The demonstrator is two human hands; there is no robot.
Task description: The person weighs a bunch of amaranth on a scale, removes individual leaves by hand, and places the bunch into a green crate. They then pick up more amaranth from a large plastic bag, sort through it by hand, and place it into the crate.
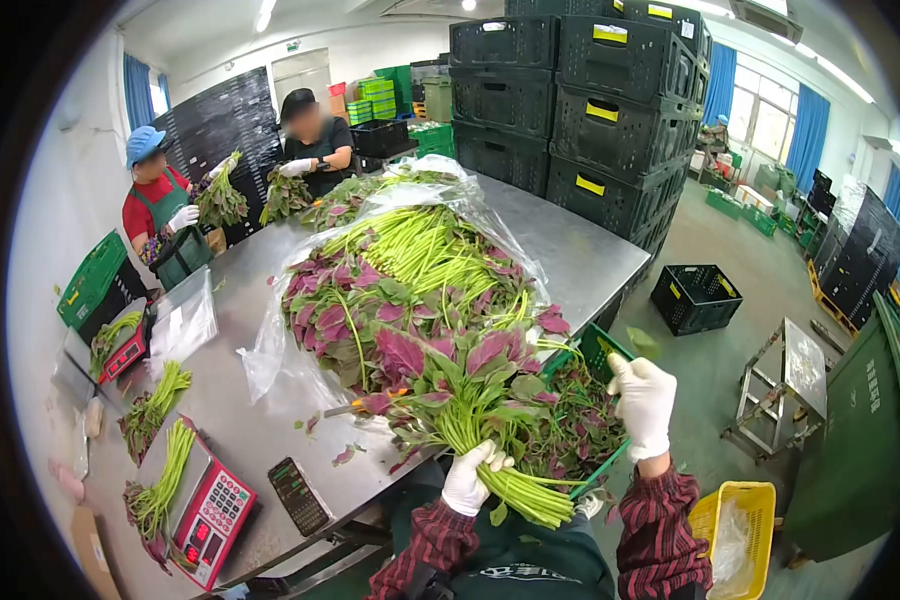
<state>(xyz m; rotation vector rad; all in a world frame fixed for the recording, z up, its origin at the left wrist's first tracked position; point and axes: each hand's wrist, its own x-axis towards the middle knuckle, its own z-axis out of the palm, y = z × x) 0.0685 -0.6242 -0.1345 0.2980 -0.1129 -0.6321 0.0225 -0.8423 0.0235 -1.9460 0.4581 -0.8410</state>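
My left hand [475, 478], in a white glove, is wrapped around a bunch of red-and-green leafy amaranth [530, 492], its pale green stems pointing down to the right and its leaves up to the left. My right hand [643, 402], also gloved, is raised to the right with its fingers curled; what they hold, if anything, cannot be made out. A blurred green leaf [642, 343] hangs in the air just above it. Below and left of that hand, loose leaves [575, 420] lie in a green crate [602, 462]. A big amaranth heap [410, 250] lies on clear plastic ahead.
On the metal table [260, 420] are a red scale [215, 510] bearing a bunch, a phone [300, 495] and an orange-handled item [375, 400]. Two people handle bunches across the table. Black crates [620, 120] are stacked behind; a yellow basket [767, 535] stands lower right.
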